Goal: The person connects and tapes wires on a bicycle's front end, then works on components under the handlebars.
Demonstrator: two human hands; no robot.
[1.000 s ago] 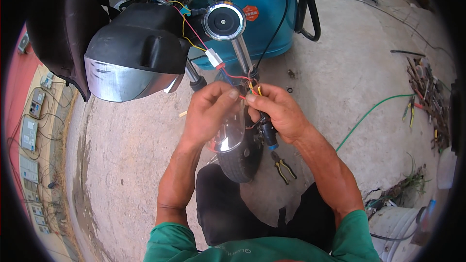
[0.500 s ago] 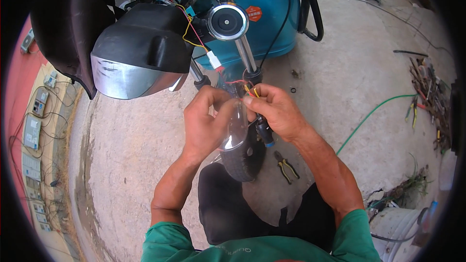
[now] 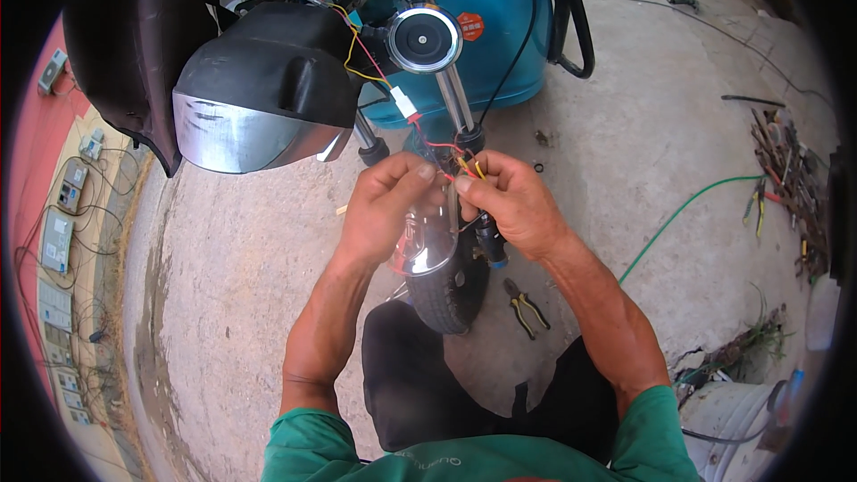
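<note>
In front of the blue vehicle (image 3: 500, 54), both hands are close together over its clear front mudguard (image 3: 427, 245). My left hand (image 3: 379, 201) is closed in a pinch on a thin wire, whose exact run is partly hidden by the fingers. Red and yellow wires (image 3: 468, 164) are pinched between the thumb and fingers of my right hand (image 3: 518, 205). The fingertips nearly meet. Just above them hangs a white plug connector (image 3: 404, 103), with thin red and dark leads running down from it toward the hands.
A black-and-silver headlight housing (image 3: 259, 94) hangs at upper left. Below the hands is the front tyre (image 3: 440, 303), with yellow-handled pliers (image 3: 527, 308) on the ground beside it. A green hose (image 3: 678, 211) and a tool pile (image 3: 786, 170) lie at right; a white bucket (image 3: 732, 424) stands lower right.
My left hand has turned, with its thumb and fingertips now showing on the wire. The white connector and headlight housing have shifted slightly right in view. My right hand keeps its pinch.
</note>
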